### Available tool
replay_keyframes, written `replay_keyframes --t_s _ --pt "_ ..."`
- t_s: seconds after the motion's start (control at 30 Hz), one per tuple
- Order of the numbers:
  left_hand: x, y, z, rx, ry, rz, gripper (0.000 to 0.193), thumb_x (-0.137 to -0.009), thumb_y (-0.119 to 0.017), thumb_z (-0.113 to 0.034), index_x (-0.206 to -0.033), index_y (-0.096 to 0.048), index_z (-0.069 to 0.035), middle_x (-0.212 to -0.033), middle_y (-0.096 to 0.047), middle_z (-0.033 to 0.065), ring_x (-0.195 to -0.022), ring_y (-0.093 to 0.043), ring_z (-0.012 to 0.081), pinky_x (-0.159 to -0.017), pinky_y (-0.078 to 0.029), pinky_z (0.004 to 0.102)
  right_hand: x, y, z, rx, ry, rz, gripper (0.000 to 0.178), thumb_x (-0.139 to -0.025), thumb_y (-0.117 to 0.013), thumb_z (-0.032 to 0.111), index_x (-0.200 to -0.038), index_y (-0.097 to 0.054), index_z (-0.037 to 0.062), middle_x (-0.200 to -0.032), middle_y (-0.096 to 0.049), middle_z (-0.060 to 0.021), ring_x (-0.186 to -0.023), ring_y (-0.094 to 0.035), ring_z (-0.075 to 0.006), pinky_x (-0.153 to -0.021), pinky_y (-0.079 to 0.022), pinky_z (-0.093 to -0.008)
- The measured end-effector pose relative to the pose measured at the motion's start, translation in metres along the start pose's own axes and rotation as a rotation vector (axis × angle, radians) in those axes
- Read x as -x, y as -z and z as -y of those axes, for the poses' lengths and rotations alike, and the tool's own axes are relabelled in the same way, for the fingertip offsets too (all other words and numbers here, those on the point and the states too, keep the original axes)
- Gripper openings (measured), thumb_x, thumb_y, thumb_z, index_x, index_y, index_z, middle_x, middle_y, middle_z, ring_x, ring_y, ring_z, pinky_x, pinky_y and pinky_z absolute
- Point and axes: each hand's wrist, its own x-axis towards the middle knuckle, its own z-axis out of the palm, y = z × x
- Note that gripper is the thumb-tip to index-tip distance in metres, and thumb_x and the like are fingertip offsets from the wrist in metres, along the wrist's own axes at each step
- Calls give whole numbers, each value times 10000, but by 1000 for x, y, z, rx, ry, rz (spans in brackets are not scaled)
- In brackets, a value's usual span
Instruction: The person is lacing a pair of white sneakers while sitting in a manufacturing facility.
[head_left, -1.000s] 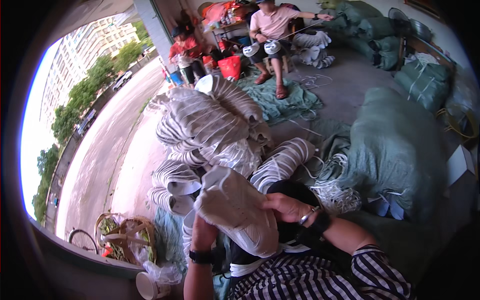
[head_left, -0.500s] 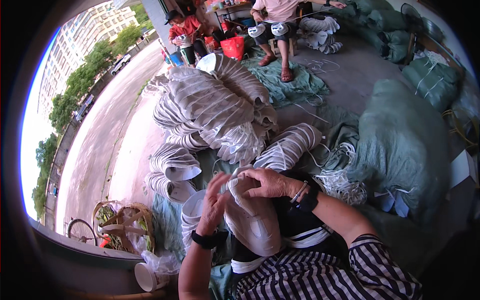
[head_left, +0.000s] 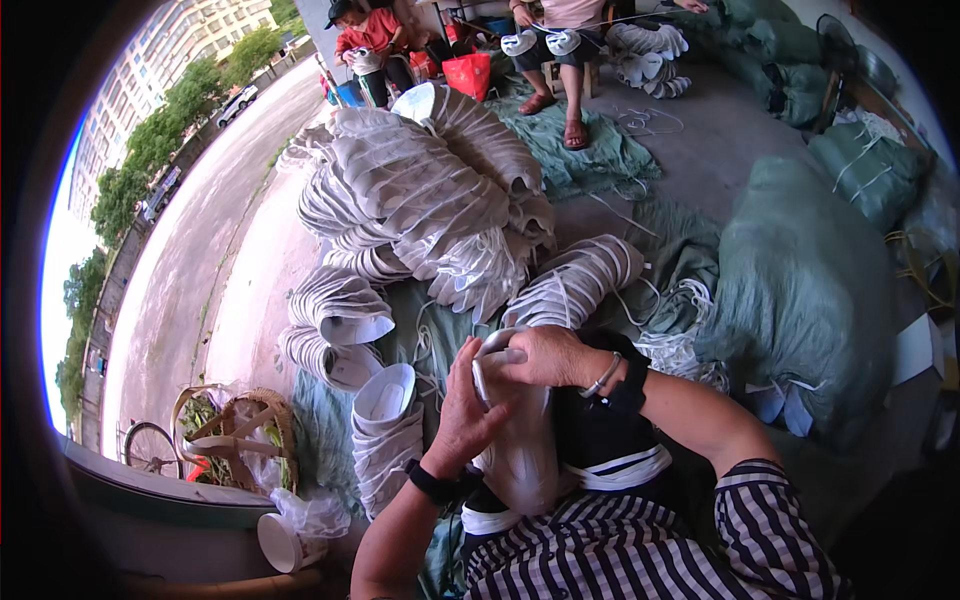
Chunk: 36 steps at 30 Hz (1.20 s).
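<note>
On my lap rests a white shoe upper [head_left: 522, 455], its opening pointing away from me. My left hand [head_left: 468, 412] grips the opening's left side, thumb laid across it. My right hand [head_left: 552, 356] is wrapped over the far end, with the fingertips partly hidden. White straps [head_left: 625, 472] are tied around my dark-clad thighs. Left of my left hand stands a stack of nested white shoe uppers [head_left: 388, 445]. A further row of uppers [head_left: 575, 282] lies just beyond my right hand.
A large heap of white uppers [head_left: 420, 190] lies ahead. A bulging green sack [head_left: 800, 290] and a tangle of white laces [head_left: 685, 350] are at the right. A wicker basket [head_left: 265, 430] and white bucket [head_left: 290, 540] stand left. Two seated people [head_left: 372, 45] work farther off.
My left hand has come down from its raised, spread pose and now holds the upper's side. The upper has been turned, showing a smoother face. The view has shifted slightly.
</note>
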Motion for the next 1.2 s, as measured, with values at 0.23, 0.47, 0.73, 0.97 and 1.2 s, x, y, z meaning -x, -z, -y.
replay_keyframes --t_s 0.23,0.47,0.73,0.97,1.2 --pt "3 2 7 -184 -25 23 893 -714 -638 -108 -1426 -117 21 -1432 -224 286 -1333 -244 417 -1106 -217 436 -3 1 29 223 -204 116 572 -835 -483 567 -942 -690 44 -941 -662 -207 -909 -638 -355 -820 -483 -413" --pt "45 -13 -3 -422 -122 -21 867 -851 -566 -401 -1418 -102 63 -1437 -167 329 -1340 -196 459 -1105 -177 482 -17 5 -22 -193 37 187 328 -836 -636 327 -893 -636 4 -799 -632 -77 -733 -603 -148 -679 -487 -287" --pt "79 -13 -8 -413 -60 36 949 -842 -494 -592 -1429 -106 44 -1457 -133 322 -1364 -144 455 -1105 -135 494 33 18 -3 -73 191 -334 196 -706 -677 71 -876 -585 37 -855 -574 -71 -797 -587 -226 -733 -481 -328" --pt "83 -15 -21 -488 -60 65 955 -823 -557 -520 -1432 -89 46 -1461 -134 313 -1373 -133 443 -1116 -124 493 19 20 -4 59 228 94 94 -745 -628 91 -817 -588 45 -887 -571 -101 -871 -580 -297 -768 -469 -365" --pt "86 -15 -18 -485 -43 58 957 -815 -579 -502 -1435 -93 43 -1472 -127 294 -1384 -121 419 -1121 -123 479 41 6 13 230 488 -250 138 -717 -667 150 -792 -575 79 -841 -524 -102 -814 -571 -283 -748 -475 -380"
